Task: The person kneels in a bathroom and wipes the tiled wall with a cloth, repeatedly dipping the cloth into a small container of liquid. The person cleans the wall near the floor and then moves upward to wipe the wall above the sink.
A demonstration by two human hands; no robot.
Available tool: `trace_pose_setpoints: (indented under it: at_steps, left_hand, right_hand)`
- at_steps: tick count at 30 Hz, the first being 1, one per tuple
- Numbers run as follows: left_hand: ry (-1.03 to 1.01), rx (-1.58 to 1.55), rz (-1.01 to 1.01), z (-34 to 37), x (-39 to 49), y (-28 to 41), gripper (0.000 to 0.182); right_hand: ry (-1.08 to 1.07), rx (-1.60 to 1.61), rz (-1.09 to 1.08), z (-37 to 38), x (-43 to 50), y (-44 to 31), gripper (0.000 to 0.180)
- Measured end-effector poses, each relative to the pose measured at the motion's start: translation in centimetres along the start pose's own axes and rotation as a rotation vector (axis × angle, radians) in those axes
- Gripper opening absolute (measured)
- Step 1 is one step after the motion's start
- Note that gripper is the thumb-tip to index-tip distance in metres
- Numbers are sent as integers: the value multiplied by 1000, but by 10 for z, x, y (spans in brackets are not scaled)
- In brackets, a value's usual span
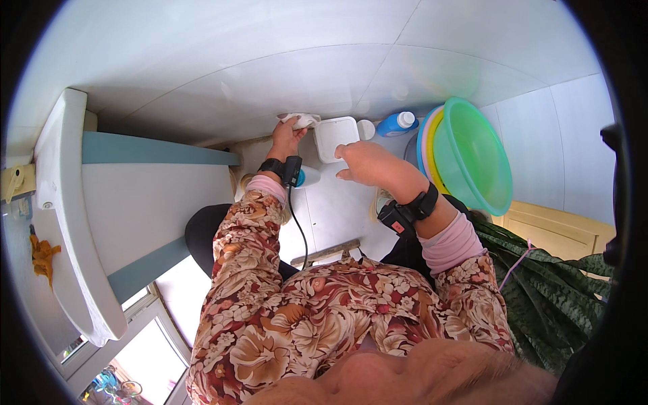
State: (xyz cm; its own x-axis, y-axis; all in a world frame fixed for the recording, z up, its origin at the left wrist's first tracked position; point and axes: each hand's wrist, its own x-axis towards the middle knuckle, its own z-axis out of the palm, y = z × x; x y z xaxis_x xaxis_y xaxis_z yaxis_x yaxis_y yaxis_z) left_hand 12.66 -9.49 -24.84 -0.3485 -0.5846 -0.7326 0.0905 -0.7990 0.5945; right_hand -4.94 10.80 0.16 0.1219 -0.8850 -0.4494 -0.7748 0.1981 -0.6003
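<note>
My left hand [287, 135] holds a crumpled white cloth or bag [302, 120] against the foot of the tiled wall. Just right of it a white square plastic container [337, 138] stands on the floor. Over its right edge reaches my right hand [357, 161], fingers apart and holding nothing that I can see. Beside the container are a small white round lid or tub [365, 129] and a blue bottle with a white cap [397, 124]. A white bottle with a blue part [310, 176] lies near my left wrist, partly hidden behind it.
Stacked plastic basins, the outermost green [473, 157], lean at the right. Long-leaved plants [547, 283] stand near my right elbow. A white washbasin [81, 217] with an orange cloth [43, 257] is at the left, by a white and teal cabinet [157, 197]. A cable hangs from my left wrist.
</note>
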Motion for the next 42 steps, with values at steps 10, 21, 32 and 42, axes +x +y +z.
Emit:
trace_pose_setpoints:
  at_steps: [10, 21, 32, 42]
  left_hand:
    - [161, -86, 153, -78, 31, 2, 22]
    - [298, 62, 394, -68, 19, 10, 26]
    - [-540, 217, 90, 145, -117, 55, 32]
    - [-864, -20, -120, 96, -78, 36, 37]
  right_hand:
    - [22, 1, -31, 4, -2, -1, 35]
    - [-27, 2, 11, 1, 0, -2, 41]
    - [694, 193, 166, -46, 7, 34, 74]
    - [417, 199, 141, -45, 7, 27, 44]
